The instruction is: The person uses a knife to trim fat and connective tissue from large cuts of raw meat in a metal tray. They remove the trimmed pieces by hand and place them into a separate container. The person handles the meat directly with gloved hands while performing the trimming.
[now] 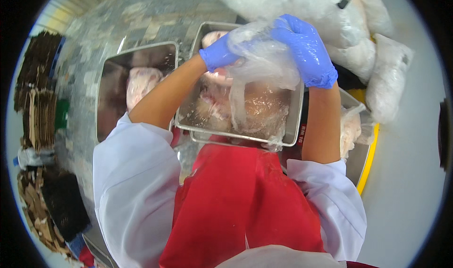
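Head view: above the central metal tub (236, 135), the right hand (303, 51) pinches the clear plastic bag (266, 55) between bent fingers. The left hand (221, 54) touches the bag's left side; its fingertips are hidden, so its closure cannot be determined. Left of the central metal tub stands a second tub (111, 96).
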Demonstrator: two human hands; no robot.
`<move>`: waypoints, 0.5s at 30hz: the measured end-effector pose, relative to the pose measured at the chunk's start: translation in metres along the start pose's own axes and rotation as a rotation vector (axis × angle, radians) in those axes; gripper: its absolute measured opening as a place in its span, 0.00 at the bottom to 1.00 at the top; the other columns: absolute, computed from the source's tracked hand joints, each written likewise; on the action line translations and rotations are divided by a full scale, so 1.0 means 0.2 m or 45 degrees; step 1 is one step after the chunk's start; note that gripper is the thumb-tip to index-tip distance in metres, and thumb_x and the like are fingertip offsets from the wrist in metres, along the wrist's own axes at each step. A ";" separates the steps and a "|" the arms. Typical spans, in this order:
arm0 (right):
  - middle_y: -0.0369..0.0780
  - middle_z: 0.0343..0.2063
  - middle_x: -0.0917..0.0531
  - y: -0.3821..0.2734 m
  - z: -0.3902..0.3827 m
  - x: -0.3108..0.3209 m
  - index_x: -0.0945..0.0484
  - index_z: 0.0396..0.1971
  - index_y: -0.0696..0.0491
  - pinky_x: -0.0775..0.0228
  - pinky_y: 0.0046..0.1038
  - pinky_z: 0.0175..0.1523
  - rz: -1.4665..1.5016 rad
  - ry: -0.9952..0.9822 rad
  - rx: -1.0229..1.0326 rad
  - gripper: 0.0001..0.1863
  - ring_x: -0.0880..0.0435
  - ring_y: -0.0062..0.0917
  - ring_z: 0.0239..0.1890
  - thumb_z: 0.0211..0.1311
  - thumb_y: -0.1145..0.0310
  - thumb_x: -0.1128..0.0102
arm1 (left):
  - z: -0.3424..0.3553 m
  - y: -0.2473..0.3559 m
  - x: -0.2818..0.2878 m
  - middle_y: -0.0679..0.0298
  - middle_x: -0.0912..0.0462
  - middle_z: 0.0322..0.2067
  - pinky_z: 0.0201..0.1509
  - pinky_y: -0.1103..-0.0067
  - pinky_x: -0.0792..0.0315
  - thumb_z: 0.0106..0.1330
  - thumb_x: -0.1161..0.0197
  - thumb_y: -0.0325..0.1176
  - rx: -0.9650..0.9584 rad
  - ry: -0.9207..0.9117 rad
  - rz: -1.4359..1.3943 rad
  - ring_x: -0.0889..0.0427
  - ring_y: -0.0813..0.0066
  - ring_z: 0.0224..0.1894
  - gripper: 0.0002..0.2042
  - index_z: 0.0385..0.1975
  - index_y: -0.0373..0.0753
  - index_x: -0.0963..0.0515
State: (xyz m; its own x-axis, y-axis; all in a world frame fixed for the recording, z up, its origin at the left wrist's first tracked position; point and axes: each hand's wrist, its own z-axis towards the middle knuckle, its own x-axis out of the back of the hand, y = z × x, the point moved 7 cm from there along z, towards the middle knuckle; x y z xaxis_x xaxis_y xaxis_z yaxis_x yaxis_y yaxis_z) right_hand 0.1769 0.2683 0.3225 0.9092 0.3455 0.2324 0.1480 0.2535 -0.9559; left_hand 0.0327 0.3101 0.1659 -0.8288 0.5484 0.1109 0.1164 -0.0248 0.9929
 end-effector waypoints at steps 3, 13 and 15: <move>0.27 0.25 0.29 -0.10 -0.15 0.24 0.25 0.26 0.55 0.36 0.20 0.39 -0.094 0.210 0.022 0.06 0.34 0.12 0.31 0.60 0.71 0.40 | -0.07 0.37 -0.21 0.63 0.17 0.40 0.48 0.78 0.25 0.74 0.47 0.37 0.065 -0.123 0.509 0.21 0.79 0.41 0.15 0.50 0.33 0.24; 0.27 0.25 0.33 -0.33 -0.83 0.52 0.29 0.25 0.54 0.37 0.20 0.37 -0.297 0.515 -0.145 0.05 0.36 0.12 0.31 0.52 0.76 0.42 | -0.07 0.64 -0.48 0.63 0.18 0.43 0.49 0.78 0.25 0.77 0.53 0.36 -0.548 -0.326 -0.188 0.21 0.78 0.40 0.17 0.60 0.35 0.28; 0.28 0.25 0.31 -0.34 -0.94 0.56 0.27 0.27 0.55 0.36 0.19 0.38 -0.312 0.535 -0.182 0.04 0.35 0.12 0.31 0.52 0.75 0.42 | -0.10 0.70 -0.55 0.61 0.21 0.50 0.51 0.78 0.26 0.77 0.53 0.33 -0.600 -0.338 -0.261 0.23 0.77 0.42 0.20 0.67 0.36 0.35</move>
State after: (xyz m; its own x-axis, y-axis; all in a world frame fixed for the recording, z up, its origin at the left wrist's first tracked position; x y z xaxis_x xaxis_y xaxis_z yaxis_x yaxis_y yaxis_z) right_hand 0.3426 0.1198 0.3799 0.9149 -0.1092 0.3886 0.4015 0.1454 -0.9043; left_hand 0.1283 0.2291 0.2935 -0.6361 0.7705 -0.0401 -0.3391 -0.2325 0.9116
